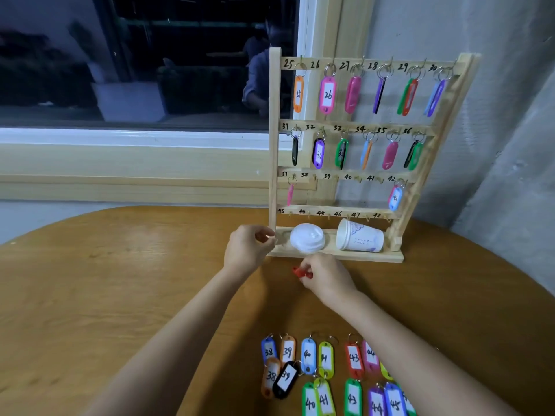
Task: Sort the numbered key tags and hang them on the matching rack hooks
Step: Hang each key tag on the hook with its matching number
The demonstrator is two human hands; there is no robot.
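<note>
A wooden key rack stands at the table's far side, its hooks numbered 25 to 48. Tags hang on the two upper rows, plus a pink tag at hook 37 and a blue tag 42. My right hand pinches a red key tag just in front of the rack's base. My left hand sits beside the rack's left post, fingers curled, thumb and fingertips together; whether they hold anything I cannot tell. Several numbered tags, 38 to 45, lie in rows near the table's front edge.
A white plastic lid and a white paper cup lying on its side rest on the rack's base shelf. The round wooden table stands against a window sill and a grey wall on the right.
</note>
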